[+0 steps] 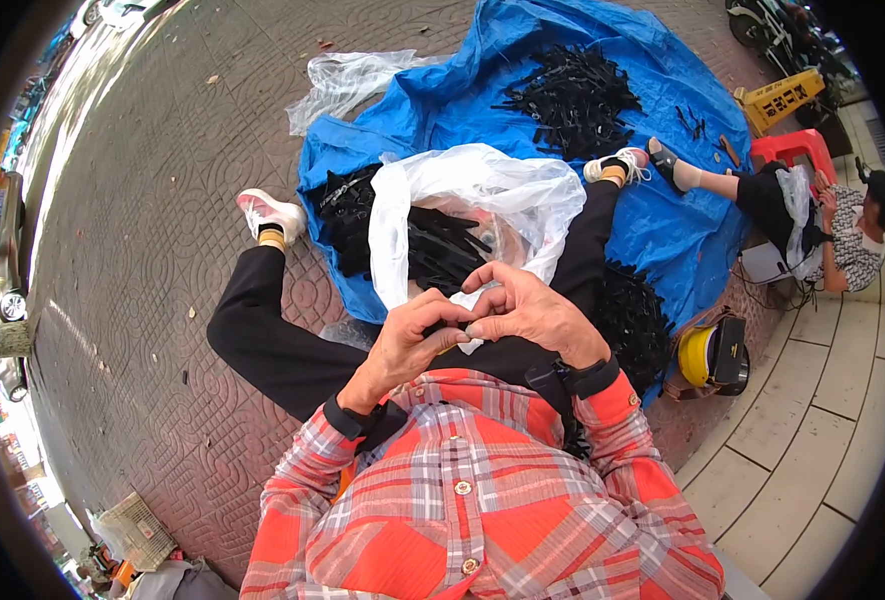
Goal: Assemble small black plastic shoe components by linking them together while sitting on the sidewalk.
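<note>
My left hand (409, 338) and my right hand (540, 316) meet in front of my body, above my lap. Both have thumb and fingers pinched together, the fingertips almost touching. Whatever is between them is too small or too hidden to make out. Just beyond my hands an opened white plastic bag (552, 190) lies between my legs. Inside it are black strip-like pieces (442, 245), and something pale shows through the film on its right side. A wide black band sits on each of my wrists.
Under the bag spreads a blue tarp (690, 240), bearing heaps of black strips (577, 100). Clear plastic (347, 85) lies at its far edge. On the right, another person sits by a red stool (797, 150); a yellow-and-black container (697, 358) stands closer.
</note>
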The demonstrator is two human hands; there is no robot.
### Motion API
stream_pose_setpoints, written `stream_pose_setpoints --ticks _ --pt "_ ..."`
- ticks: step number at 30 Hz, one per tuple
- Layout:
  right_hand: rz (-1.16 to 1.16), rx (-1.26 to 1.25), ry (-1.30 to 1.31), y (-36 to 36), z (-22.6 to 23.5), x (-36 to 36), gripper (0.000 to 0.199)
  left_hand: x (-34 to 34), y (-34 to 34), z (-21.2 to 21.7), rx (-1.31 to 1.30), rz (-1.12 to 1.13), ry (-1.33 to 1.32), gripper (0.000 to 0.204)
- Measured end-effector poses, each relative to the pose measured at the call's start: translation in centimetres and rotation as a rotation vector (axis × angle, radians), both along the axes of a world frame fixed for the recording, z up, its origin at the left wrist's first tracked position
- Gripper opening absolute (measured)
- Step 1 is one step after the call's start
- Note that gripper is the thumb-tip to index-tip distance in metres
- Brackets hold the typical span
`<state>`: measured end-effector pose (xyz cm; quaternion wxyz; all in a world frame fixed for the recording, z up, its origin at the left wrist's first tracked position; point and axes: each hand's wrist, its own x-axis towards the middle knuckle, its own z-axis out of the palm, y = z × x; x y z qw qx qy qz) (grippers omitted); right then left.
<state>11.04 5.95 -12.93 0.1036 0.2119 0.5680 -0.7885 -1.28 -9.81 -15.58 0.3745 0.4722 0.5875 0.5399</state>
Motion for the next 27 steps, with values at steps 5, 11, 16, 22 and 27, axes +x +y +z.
stream_pose_setpoints --ticks 5,11,16,22,27 --pt "-0.057 -0.013 0.043 -0.7 -0.8 -0.1 0.049 -0.1 -0.2 -0.4 0.037 -0.021 -0.019 0.019" --pt "-0.207 0.011 0.024 -2.6 -1.4 0.3 0.032 -0.2 -0.2 -0.7 0.06 0.058 -0.01 0.019" --pt "-0.042 0.059 0.007 -2.0 -0.6 0.3 0.023 -0.5 -0.2 -1.0 0.082 0.073 -0.093 0.019" --pt "0.017 0.373 0.049 -2.7 -1.2 0.7 0.02 -0.1 -0.5 -0.7 -0.007 0.043 -0.066 0.019" --pt "0.006 0.324 0.042 -2.6 -1.6 0.6 0.021 0.1 -0.2 -0.6 0.001 0.075 -0.071 0.018"
